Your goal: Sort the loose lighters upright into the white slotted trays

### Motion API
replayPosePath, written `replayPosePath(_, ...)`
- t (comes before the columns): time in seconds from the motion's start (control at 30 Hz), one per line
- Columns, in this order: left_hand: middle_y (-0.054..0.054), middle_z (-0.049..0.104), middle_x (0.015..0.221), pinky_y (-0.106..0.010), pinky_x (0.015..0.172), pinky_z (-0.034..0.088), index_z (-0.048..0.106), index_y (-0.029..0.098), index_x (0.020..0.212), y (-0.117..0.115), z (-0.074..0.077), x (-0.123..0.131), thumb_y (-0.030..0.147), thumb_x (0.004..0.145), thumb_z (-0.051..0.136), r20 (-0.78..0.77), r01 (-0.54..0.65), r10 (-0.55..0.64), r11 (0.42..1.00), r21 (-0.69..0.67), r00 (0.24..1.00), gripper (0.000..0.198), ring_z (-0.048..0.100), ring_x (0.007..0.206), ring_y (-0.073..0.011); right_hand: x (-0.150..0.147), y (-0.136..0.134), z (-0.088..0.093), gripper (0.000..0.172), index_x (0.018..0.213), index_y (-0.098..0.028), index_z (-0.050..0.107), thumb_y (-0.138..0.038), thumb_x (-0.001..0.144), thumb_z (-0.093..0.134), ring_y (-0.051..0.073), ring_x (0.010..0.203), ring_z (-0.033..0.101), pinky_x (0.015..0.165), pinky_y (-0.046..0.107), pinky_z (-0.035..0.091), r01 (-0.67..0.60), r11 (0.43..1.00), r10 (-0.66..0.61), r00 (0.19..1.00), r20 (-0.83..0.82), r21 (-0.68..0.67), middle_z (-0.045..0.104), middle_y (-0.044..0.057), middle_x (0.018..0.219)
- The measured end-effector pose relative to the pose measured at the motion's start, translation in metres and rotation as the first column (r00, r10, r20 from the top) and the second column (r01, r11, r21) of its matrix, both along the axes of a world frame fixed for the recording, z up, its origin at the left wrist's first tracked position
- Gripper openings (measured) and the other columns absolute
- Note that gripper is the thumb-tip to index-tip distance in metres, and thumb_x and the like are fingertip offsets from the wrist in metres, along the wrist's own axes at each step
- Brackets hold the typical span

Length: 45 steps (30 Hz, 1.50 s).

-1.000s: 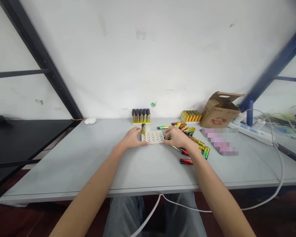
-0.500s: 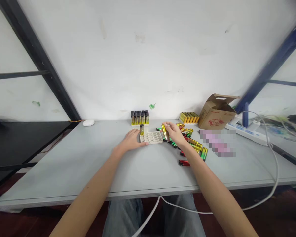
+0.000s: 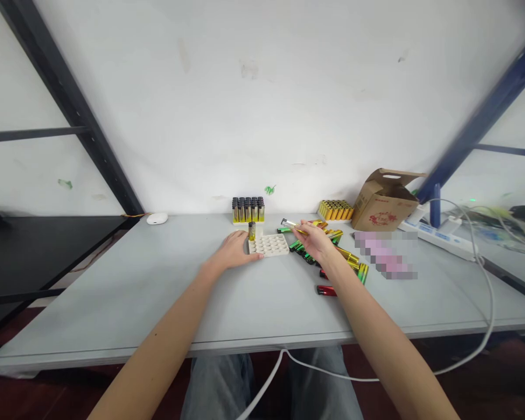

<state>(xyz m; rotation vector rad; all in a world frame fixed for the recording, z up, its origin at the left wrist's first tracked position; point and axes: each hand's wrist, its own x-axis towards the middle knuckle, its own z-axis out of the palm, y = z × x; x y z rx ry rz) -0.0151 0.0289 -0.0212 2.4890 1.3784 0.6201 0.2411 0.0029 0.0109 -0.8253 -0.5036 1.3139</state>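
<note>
A white tray with round holes [image 3: 275, 247] lies on the grey table [image 3: 166, 286]. One lighter [image 3: 252, 230] stands upright in its far left corner. My left hand [image 3: 235, 249] rests flat against the tray's left side, fingers together on the table. My right hand [image 3: 311, 238] is lifted just right of the tray and pinches a gold lighter [image 3: 292, 225], which points left with its metal head over the tray's far right corner. A heap of loose lighters [image 3: 339, 256] in gold, green and red lies under and to the right of that hand.
A filled tray of upright lighters [image 3: 247, 209] and a second gold batch [image 3: 335, 209] stand by the wall. An open cardboard box [image 3: 385, 201], a power strip [image 3: 441, 238] with white cables, a white puck [image 3: 157, 218] and a black side table [image 3: 35, 245] surround the work spot.
My right hand rose from the pile beside the tray with a gold lighter, then tilted it from upright to nearly level, head pointing left. My left hand stayed against the tray.
</note>
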Motion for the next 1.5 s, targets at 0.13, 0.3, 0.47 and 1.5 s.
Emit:
replayPosePath(0.13, -0.013, 0.060, 0.124, -0.044, 0.102, 0.041, 0.054, 0.020, 0.125, 0.000, 0.001, 0.000, 0.075, 0.072, 0.060, 0.005, 0.015, -0.015, 1.000, 0.000, 1.000, 0.076, 0.053, 0.122, -0.0344, -0.004, -0.002, 0.003, 0.018, 0.081, -0.017, 0.059, -0.002, 0.079, 0.068, 0.013, 0.077, 0.072, 0.067, 0.018, 0.064, -0.103, 0.991, 0.099, 0.994, -0.053, -0.088, 0.069, 0.004, 0.082)
replayPosePath(0.3, -0.014, 0.061, 0.123, -0.044, 0.099, 0.043, 0.054, 0.019, 0.124, -0.001, 0.000, 0.000, 0.076, 0.072, 0.059, 0.005, 0.008, -0.008, 1.000, -0.001, 1.000, 0.077, 0.054, 0.119, -0.0348, -0.009, -0.005, 0.007, 0.011, 0.082, -0.017, 0.058, -0.009, 0.088, 0.064, 0.010, 0.065, 0.070, 0.061, 0.016, 0.063, -0.135, 0.980, 0.099, 0.967, -0.235, -0.143, 0.069, 0.003, 0.075)
replayPosePath(0.47, -0.014, 0.060, 0.122, -0.043, 0.098, 0.043, 0.054, 0.019, 0.122, -0.001, 0.000, 0.000, 0.076, 0.072, 0.059, -0.004, 0.007, -0.007, 1.000, -0.007, 1.000, 0.075, 0.053, 0.119, -0.0344, -0.010, -0.006, 0.011, 0.013, 0.082, -0.019, 0.056, -0.022, 0.089, 0.066, 0.004, 0.051, 0.061, 0.050, 0.009, 0.058, -0.090, 0.991, 0.048, 0.935, -0.351, -0.102, 0.061, -0.004, 0.064)
replayPosePath(1.5, -0.012, 0.060, 0.123, -0.043, 0.099, 0.045, 0.058, 0.022, 0.122, -0.003, 0.005, -0.005, 0.071, 0.074, 0.061, 0.024, 0.081, -0.080, 0.996, -0.027, 0.996, 0.068, 0.055, 0.119, -0.0332, -0.011, -0.023, 0.019, 0.015, 0.093, -0.019, 0.060, -0.027, 0.088, 0.049, 0.011, 0.055, 0.050, 0.051, 0.021, 0.045, -0.454, 0.877, 0.466, 0.883, -0.050, 0.160, 0.052, -0.002, 0.067)
